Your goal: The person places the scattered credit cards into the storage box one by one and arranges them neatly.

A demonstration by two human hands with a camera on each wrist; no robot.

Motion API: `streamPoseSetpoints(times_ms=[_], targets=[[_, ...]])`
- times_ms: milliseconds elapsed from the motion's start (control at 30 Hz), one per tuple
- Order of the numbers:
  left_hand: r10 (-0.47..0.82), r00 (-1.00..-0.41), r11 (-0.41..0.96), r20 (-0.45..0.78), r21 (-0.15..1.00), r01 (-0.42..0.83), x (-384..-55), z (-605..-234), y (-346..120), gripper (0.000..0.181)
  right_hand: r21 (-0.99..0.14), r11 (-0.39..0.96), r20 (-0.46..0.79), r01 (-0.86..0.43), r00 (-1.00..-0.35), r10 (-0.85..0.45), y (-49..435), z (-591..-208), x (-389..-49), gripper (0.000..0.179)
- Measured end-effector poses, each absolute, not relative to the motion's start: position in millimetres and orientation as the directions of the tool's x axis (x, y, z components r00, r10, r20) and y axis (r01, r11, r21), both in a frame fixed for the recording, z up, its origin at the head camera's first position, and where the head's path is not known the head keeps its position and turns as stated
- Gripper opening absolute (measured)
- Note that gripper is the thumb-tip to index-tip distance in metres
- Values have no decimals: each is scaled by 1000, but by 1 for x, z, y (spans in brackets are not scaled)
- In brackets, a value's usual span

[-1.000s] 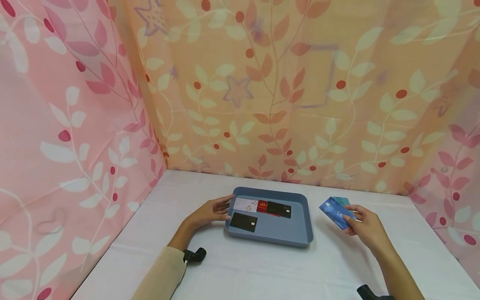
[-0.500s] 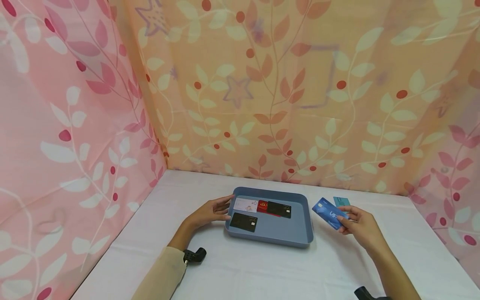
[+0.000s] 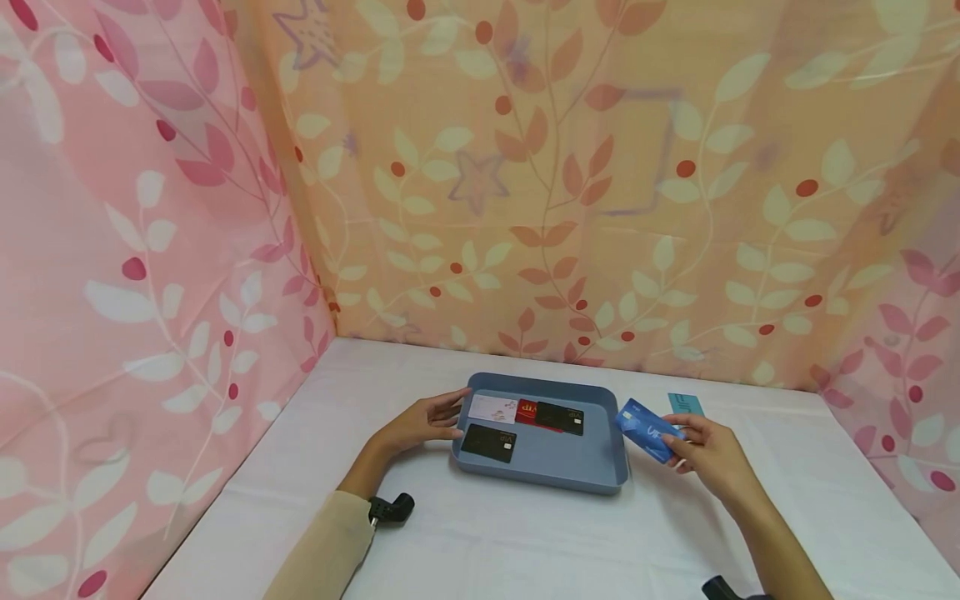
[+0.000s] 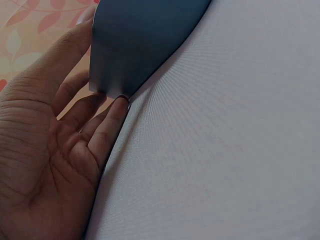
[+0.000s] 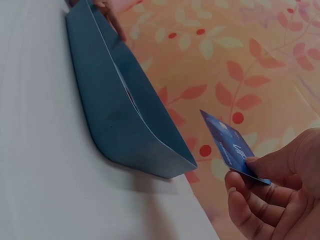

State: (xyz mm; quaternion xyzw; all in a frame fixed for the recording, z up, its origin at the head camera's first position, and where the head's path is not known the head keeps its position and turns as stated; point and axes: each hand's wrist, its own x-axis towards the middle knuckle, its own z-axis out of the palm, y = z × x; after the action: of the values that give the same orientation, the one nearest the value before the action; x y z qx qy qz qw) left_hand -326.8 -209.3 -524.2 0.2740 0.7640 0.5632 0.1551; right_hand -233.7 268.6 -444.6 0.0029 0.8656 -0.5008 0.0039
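My right hand (image 3: 712, 458) pinches a blue VIP card (image 3: 648, 430) between thumb and fingers, held above the cloth just off the right end of the blue-grey tray (image 3: 540, 477). The right wrist view shows this card (image 5: 231, 145) tilted, apart from the tray's corner. At the tray's left end my left hand (image 3: 416, 425) holds it, thumb over the rim and fingertips low on the outer wall (image 4: 135, 45). In the tray lie a white card (image 3: 491, 408), a red card (image 3: 527, 411) partly covered by a black card (image 3: 561, 418), and another black card (image 3: 488, 443) nearer me.
A teal card (image 3: 685, 403) lies on the white tablecloth (image 3: 465, 542) behind my right hand, partly hidden by it. Floral curtains (image 3: 555, 183) enclose the table at the back and sides. Black wrist cameras (image 3: 392, 508) sit on both wrists.
My right hand has carried the blue card leftward, closer to the tray's right rim, uncovering more of the teal card. The left hand and the tray stay in place.
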Motion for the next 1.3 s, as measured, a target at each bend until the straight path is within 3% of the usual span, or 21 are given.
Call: streamPoseSetpoints(times_ms=[467, 1300], targets=[[610, -787, 181, 88, 952, 247, -327, -524, -208, 82, -887, 460, -48, 29, -998, -28, 253, -442, -228, 44], [589, -804, 211, 83, 944, 252, -328, -524, -208, 81, -858, 499, 9, -118, -977, -214, 208, -426, -233, 34]])
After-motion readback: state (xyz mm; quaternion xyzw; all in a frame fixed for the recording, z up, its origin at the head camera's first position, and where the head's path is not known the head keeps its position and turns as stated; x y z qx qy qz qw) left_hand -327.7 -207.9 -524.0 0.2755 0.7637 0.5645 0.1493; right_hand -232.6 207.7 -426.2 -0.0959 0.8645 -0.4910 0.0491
